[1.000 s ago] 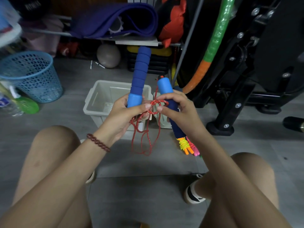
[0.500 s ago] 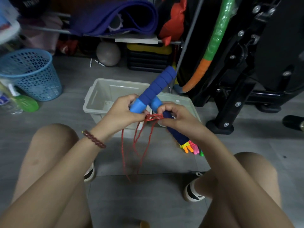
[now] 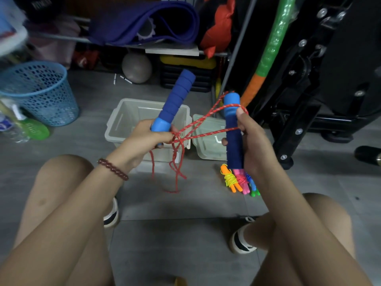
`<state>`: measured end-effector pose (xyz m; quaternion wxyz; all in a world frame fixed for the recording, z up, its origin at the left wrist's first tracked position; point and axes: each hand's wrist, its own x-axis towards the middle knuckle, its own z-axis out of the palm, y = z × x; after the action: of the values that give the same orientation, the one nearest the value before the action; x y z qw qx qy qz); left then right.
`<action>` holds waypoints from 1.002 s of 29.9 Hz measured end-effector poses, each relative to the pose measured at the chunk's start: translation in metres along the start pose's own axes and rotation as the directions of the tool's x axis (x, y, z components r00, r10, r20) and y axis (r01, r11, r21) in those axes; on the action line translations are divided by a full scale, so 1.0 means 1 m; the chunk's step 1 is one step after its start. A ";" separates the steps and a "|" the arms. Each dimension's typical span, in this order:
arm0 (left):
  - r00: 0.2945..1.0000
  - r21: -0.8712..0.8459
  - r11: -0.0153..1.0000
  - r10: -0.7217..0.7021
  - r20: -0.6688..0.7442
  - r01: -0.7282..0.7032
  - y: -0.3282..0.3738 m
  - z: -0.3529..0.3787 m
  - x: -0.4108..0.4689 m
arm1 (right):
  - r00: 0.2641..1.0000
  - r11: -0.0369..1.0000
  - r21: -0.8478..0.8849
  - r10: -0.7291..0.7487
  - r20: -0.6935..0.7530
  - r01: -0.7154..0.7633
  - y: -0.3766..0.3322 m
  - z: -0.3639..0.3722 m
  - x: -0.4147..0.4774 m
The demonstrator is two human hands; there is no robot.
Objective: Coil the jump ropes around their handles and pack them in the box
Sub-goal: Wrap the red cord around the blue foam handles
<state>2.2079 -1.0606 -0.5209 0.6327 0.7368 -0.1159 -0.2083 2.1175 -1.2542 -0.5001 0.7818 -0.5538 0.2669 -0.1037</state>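
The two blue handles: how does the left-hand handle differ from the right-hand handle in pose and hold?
The left-hand handle tilts rightward; the right-hand handle stands near upright. The left hand holds its handle at the pale lower end; the right hand holds its handle mid-length. Both are blue and share the red rope.

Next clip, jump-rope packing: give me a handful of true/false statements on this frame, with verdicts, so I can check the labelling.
1. The left hand grips the tilted handle; the right hand grips the upright handle. True.
2. The red rope is fully wound round the handles. False: strands stretch between them and loops hang below the left hand.
3. The box stands open. True.
4. The small coloured ropes lie inside the box. False: they lie on the floor, right of it.
5. The blue basket stands right of the box. False: left.
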 end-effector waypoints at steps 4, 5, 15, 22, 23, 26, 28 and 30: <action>0.991 -0.042 0.996 -0.079 0.111 0.084 -0.002 -0.001 -0.004 | 0.983 0.992 0.116 0.072 -0.167 -0.053 0.005 -0.003 0.002; 0.983 -0.019 0.996 -0.086 0.164 0.090 -0.002 -0.002 -0.005 | 0.974 0.988 0.132 0.101 -0.203 -0.075 0.006 -0.005 0.004; 0.884 -0.299 0.933 -0.041 0.466 0.201 -0.005 -0.005 -0.023 | 0.978 0.892 -0.434 0.038 -0.205 -0.126 0.011 -0.022 0.023; 0.975 -0.142 0.987 -0.039 0.218 0.071 -0.005 0.014 -0.027 | 0.988 0.448 -0.885 -0.143 0.066 0.124 0.031 -0.034 0.029; 0.977 -0.140 0.988 -0.035 0.210 0.065 -0.005 0.017 -0.027 | 0.984 0.422 -0.892 -0.133 0.115 0.161 0.033 -0.033 0.029; 0.981 -0.162 0.984 -0.044 0.188 0.075 -0.007 0.026 -0.026 | 0.912 0.483 -0.776 -0.163 0.376 0.406 0.035 -0.025 0.016; 0.981 -0.151 0.986 -0.042 0.188 0.071 -0.009 0.030 -0.025 | 0.812 0.617 -0.587 -0.154 0.562 0.523 0.031 -0.015 0.004; 0.983 -0.155 0.986 -0.034 0.181 0.062 -0.010 0.032 -0.024 | 0.731 0.508 -0.558 -0.243 0.638 0.656 0.035 -0.007 -0.001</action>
<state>2.1713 -1.0770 -0.5308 0.6717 0.6647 -0.1369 -0.2970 2.1083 -1.2466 -0.5334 0.4585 -0.8838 -0.0786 -0.0491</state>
